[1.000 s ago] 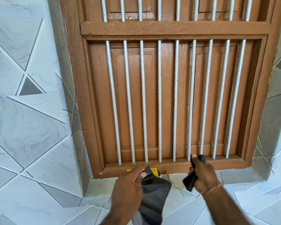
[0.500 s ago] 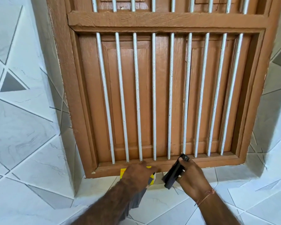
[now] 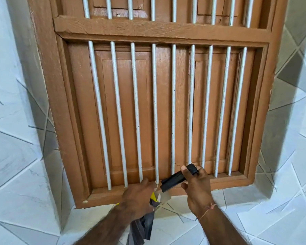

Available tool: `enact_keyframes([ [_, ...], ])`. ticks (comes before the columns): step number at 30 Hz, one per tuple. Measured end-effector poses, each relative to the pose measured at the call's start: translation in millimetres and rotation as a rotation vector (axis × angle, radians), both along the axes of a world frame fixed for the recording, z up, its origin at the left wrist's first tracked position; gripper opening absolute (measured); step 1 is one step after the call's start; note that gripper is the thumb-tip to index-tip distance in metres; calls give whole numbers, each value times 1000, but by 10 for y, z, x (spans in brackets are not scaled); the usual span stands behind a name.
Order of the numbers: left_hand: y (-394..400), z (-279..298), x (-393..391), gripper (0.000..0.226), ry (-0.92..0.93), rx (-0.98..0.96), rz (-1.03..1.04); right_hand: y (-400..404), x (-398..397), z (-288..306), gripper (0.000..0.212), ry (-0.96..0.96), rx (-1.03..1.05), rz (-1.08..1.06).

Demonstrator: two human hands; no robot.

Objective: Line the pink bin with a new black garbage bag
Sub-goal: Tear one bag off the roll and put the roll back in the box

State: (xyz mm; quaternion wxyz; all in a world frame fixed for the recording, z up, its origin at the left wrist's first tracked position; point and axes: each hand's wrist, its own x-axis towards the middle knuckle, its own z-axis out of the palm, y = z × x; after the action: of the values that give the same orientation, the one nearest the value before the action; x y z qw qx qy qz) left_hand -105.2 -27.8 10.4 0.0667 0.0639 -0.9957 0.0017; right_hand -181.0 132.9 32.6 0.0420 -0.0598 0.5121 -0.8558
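Note:
My right hand [image 3: 198, 190] grips a tightly rolled black garbage bag roll [image 3: 175, 179], its free end pointing left toward the window sill. My left hand [image 3: 140, 198] is closed on a loose black garbage bag [image 3: 142, 227] that hangs down below it. The left hand's fingertips also rest at a yellow and white packet [image 3: 157, 196] lying on the sill. The two hands are close together, with the roll's end just above the packet. The pink bin is not in view.
A brown wooden window frame [image 3: 102, 193] with closed shutters and white vertical metal bars [image 3: 155, 112] fills the view straight ahead. White marble-patterned tiles [image 3: 16, 156] with grey lines cover the wall on both sides and below the sill.
The view has moved closer to the window. My left hand reached forward to the yellow packet on the sill, and my right hand brought the roll left toward it.

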Motion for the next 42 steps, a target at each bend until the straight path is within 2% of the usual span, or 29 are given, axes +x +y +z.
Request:
enact_keyframes([
  [2,14,44,80,74,111,150,5,-57,21,34,18,46,-9,-55],
  [7,20,160,193,78,309,329,-33,-227,137,37,16,116,35,-88],
  [12,24,184,288,78,349,263,-39,-248,221,74,18,206,122,-21],
  [16,38,190,361,78,384,213,-34,-197,214,71,21,337,292,3],
  [20,69,231,397,78,433,215,-28,-246,312,56,35,400,377,-66],
  [23,50,249,435,79,458,244,-16,-276,404,93,43,415,344,-127],
  [28,-10,240,502,81,467,264,11,-199,395,179,37,382,195,-157],
  [33,7,257,548,81,466,264,3,-201,428,205,39,470,267,-176],
  [37,36,245,548,80,462,236,3,-243,469,119,32,589,464,-182],
  [39,38,248,551,80,471,248,4,-243,497,48,17,800,726,-235],
  [41,35,252,555,79,488,268,0,-271,519,-69,33,977,967,-221],
  [42,29,247,556,78,494,276,-2,-280,541,-121,42,995,1021,-183],
])
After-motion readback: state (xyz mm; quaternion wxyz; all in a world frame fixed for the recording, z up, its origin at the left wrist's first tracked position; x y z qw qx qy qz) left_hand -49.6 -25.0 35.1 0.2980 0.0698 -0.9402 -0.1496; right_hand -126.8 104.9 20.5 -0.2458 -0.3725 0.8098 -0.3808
